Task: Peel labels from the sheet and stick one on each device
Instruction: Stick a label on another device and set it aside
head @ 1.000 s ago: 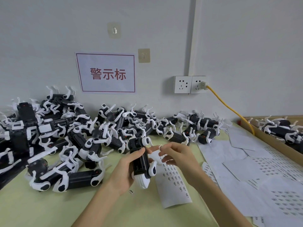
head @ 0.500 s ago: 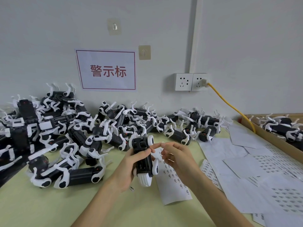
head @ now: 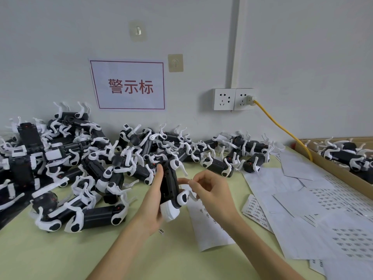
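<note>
My left hand (head: 153,201) grips a black and white robot-dog device (head: 170,188), held upright above the green table with its underside facing me. My right hand (head: 212,190) is just right of the device, thumb and forefinger pinching a tiny label (head: 189,180) close to the black body. A label sheet (head: 210,221) lies on the table under my right wrist. A large pile of the same devices (head: 84,158) covers the table's left and back.
Several more label sheets (head: 314,203) are spread across the right of the table. A cardboard box (head: 331,168) at the far right holds more devices. A yellow cable (head: 282,128) runs from the wall socket (head: 234,99) to the box. One loose label (head: 161,231) lies near my left wrist.
My left hand has turned the device more upright and raised it slightly. My right hand has stayed beside it with the label pinched, fingertips now close to the black body.
</note>
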